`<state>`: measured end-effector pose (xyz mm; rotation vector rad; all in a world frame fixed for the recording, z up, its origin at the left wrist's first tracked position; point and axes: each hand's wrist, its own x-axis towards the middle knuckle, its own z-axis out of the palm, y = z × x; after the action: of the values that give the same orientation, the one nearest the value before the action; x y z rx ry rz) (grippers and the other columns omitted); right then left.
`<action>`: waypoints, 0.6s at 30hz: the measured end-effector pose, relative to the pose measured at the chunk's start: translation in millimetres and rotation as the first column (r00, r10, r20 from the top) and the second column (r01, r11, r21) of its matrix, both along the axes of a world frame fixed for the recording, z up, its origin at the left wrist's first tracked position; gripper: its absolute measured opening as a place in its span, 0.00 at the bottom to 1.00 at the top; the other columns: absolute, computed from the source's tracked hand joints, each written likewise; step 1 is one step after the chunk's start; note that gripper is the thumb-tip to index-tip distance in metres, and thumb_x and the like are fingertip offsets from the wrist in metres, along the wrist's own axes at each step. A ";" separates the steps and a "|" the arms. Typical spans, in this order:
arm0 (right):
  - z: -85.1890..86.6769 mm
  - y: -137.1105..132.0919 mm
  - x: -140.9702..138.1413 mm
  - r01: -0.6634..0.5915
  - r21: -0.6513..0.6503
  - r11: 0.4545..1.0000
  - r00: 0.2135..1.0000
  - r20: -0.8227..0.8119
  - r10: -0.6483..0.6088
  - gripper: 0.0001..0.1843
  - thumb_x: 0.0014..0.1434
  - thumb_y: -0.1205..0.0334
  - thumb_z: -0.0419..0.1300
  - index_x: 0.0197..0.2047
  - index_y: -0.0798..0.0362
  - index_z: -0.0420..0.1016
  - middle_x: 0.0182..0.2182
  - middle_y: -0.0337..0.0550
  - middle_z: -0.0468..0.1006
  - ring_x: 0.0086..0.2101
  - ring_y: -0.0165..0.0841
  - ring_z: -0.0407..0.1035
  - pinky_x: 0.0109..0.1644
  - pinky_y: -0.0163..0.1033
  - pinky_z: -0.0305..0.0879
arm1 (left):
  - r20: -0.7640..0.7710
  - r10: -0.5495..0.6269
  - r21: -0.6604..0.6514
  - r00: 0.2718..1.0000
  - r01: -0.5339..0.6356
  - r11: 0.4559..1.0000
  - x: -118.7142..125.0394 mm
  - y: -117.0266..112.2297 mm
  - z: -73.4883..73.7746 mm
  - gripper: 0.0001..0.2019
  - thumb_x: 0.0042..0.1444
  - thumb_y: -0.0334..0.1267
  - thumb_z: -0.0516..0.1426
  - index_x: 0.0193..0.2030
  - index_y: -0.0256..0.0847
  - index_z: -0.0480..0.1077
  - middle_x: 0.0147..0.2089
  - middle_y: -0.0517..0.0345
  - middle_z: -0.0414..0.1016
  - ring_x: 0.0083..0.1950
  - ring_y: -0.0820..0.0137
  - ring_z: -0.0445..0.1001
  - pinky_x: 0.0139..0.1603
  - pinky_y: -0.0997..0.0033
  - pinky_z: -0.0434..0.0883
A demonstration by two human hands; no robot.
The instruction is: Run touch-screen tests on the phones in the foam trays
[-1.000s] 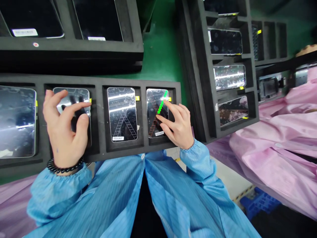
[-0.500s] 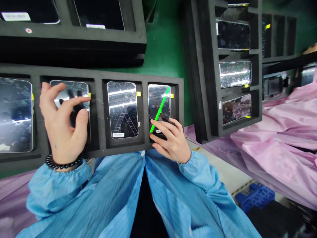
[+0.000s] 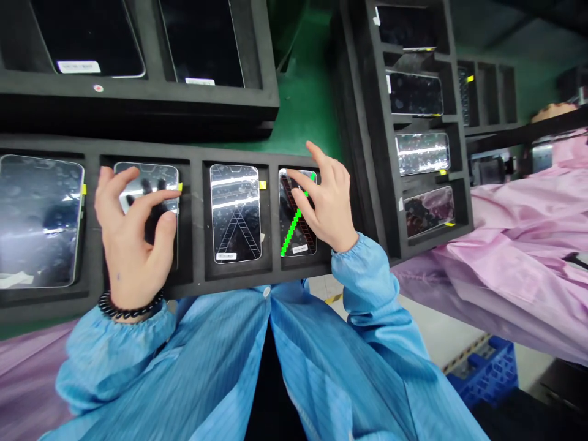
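Note:
My left hand [image 3: 138,239] hovers with fingers apart over a smartphone [image 3: 151,177] in the black foam tray [image 3: 197,214], holding nothing. Whether its fingertips touch the glass I cannot tell. My right hand [image 3: 328,196] is spread over the upper part of the rightmost phone [image 3: 294,239], one fingertip near the top left of its screen. That screen has a thick green diagonal line and a thin ladder pattern. Between the hands lies another phone [image 3: 236,214] with white ladder lines and a small label. A larger-looking phone [image 3: 39,220] lies at the far left.
A stack of foam trays with dark phones [image 3: 202,43] stands behind, on the green bench [image 3: 307,116]. On the right, another tray [image 3: 459,202] holds several phones. People in pink garments [image 3: 519,245] sit to the right and left. A blue crate [image 3: 491,367] is on the floor.
My right hand has moved up from the bottom of the rightmost phone to near its top. My left hand stays over its phone. The whole view has shifted slightly.

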<state>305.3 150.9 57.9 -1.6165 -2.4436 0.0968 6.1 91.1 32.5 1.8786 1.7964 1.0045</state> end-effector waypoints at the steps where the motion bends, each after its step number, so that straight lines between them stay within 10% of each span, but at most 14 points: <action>1: -2.2 3.4 -3.2 -0.006 -0.009 1.000 1.000 0.017 0.007 0.21 0.74 0.52 0.47 0.59 0.45 0.76 0.73 0.47 0.60 0.65 0.45 0.61 0.70 0.58 0.54 | 0.004 0.000 0.000 1.000 0.000 1.000 0.2 -0.2 0.3 0.15 0.64 0.40 0.56 0.54 0.42 0.77 0.73 0.48 0.61 0.80 0.53 0.48 0.80 0.44 0.48; 18: 0.5 -40.1 10.9 -0.053 -0.001 0.999 0.997 0.063 0.053 0.19 0.73 0.54 0.51 0.55 0.47 0.81 0.69 0.49 0.66 0.63 0.44 0.63 0.70 0.57 0.56 | 0.010 -0.023 0.006 1.000 0.023 1.000 -2.3 -1.5 -1.5 0.16 0.63 0.39 0.56 0.56 0.42 0.76 0.73 0.48 0.59 0.80 0.53 0.47 0.80 0.45 0.48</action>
<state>316.1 110.8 58.4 -1.5774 -2.5340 0.0534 3.8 89.6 31.0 1.8897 1.7642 1.0108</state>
